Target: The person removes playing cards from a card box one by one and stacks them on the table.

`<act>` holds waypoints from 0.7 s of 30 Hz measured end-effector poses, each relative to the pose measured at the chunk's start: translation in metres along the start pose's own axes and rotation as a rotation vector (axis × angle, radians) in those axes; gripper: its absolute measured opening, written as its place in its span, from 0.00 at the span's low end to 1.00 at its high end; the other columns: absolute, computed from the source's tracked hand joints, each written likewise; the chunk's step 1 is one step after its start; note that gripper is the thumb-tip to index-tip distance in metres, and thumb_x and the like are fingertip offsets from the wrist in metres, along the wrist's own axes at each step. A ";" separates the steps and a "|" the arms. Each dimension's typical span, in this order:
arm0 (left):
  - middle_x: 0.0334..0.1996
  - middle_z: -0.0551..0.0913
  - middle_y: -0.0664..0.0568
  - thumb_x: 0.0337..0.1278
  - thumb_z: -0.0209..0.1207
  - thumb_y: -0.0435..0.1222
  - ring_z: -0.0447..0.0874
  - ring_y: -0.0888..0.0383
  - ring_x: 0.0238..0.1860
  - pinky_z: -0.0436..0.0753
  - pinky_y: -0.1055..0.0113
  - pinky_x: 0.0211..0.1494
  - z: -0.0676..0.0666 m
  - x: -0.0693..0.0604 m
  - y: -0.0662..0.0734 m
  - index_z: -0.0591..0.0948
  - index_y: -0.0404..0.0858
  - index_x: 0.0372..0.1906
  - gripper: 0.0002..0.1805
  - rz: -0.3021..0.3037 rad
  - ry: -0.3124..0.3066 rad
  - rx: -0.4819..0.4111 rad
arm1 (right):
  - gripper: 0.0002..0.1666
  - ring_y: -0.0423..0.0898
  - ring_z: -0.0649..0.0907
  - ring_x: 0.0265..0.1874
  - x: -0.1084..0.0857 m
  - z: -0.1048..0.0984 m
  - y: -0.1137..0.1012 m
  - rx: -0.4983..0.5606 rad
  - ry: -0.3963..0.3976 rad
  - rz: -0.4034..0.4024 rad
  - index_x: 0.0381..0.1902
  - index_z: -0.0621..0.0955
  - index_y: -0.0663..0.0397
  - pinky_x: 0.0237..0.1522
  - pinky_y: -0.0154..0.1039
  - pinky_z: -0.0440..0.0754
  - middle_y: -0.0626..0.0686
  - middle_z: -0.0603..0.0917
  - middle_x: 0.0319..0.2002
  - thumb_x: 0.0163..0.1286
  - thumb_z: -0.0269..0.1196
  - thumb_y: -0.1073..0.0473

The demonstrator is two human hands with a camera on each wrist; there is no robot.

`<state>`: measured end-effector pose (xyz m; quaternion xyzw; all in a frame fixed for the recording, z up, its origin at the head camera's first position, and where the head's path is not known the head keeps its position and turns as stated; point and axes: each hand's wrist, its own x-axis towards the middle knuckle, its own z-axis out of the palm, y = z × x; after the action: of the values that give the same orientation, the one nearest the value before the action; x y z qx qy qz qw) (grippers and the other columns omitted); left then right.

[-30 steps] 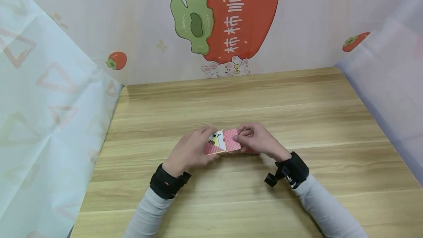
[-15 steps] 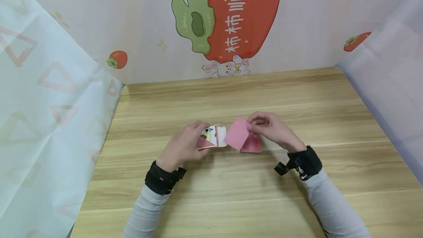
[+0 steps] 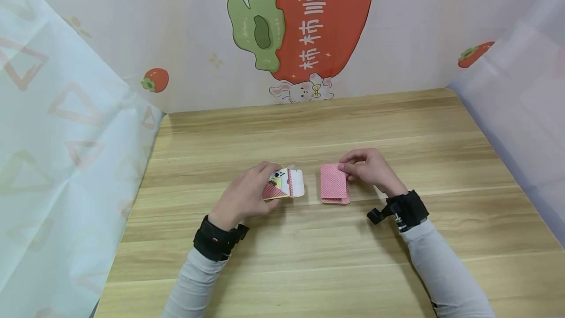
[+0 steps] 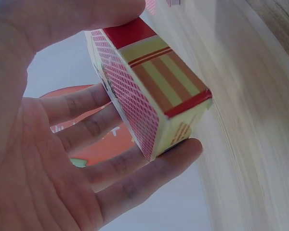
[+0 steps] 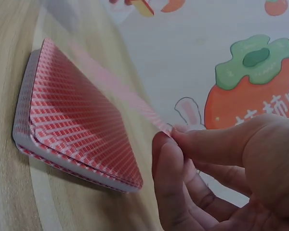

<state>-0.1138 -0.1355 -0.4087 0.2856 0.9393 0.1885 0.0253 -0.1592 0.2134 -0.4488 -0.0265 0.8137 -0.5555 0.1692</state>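
Observation:
My left hand (image 3: 244,195) grips a playing-card box (image 4: 156,74) between thumb and fingers, tilted above the table. The box shows a red-checked pattern, an ace of spades panel and striped yellow-and-red side. Its white flap (image 3: 297,183) stands open toward the right; the inside cannot be seen. Between thumb and index finger, my right hand (image 3: 368,168) pinches a red-backed playing card (image 3: 333,180) by one edge. That card hangs above a deck of playing cards (image 5: 82,115), apart from it in the right wrist view. The deck lies back-up on the table.
The wood-grain table (image 3: 287,278) stretches around both hands. At its far edge rises a white backdrop (image 3: 190,23) printed with a big red fruit and a rabbit. White sheets (image 3: 66,161) hang along the left and right sides.
My right hand has drawn the card away from the box, moved right and turned it over the deck. My left hand has shifted slightly left with the box, whose white flap now shows.

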 end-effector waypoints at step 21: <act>0.59 0.84 0.48 0.48 0.79 0.39 0.84 0.52 0.48 0.86 0.55 0.54 -0.001 0.000 0.001 0.77 0.38 0.67 0.39 0.003 -0.006 0.009 | 0.10 0.48 0.89 0.32 0.002 0.003 0.004 -0.156 -0.003 0.021 0.47 0.88 0.64 0.37 0.39 0.89 0.58 0.88 0.38 0.74 0.71 0.61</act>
<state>-0.1137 -0.1349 -0.4079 0.2875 0.9397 0.1832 0.0268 -0.1593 0.2115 -0.4543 -0.0321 0.8546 -0.4884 0.1735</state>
